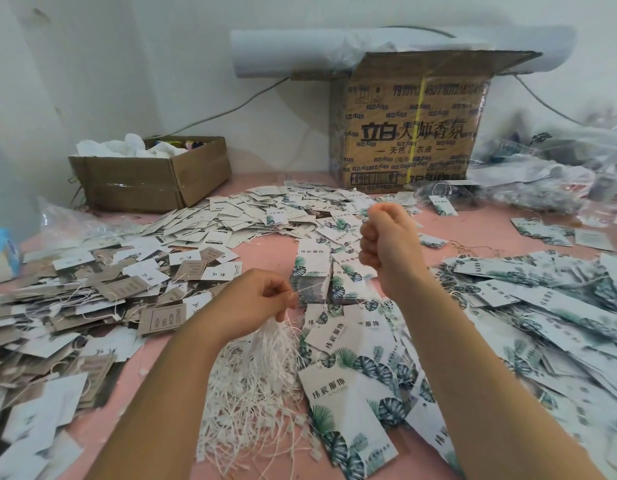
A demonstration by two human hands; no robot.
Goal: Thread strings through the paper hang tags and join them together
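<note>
Pulling a string (307, 288) taut, I'd say: left hand (262, 299) pinches it just beside a stack (312, 271) of leaf tags, mid-table (265, 247). Right hand (392, 244) is balled in a fist above the stack; whether it grips a string end I cannot tell. Grey tags (127, 289) heaped at left carry strings, so part looks done. A thick bundle (258, 382) of loose strings and white, green-leafed loose tags (542, 306) spread right say plenty remains.
</note>
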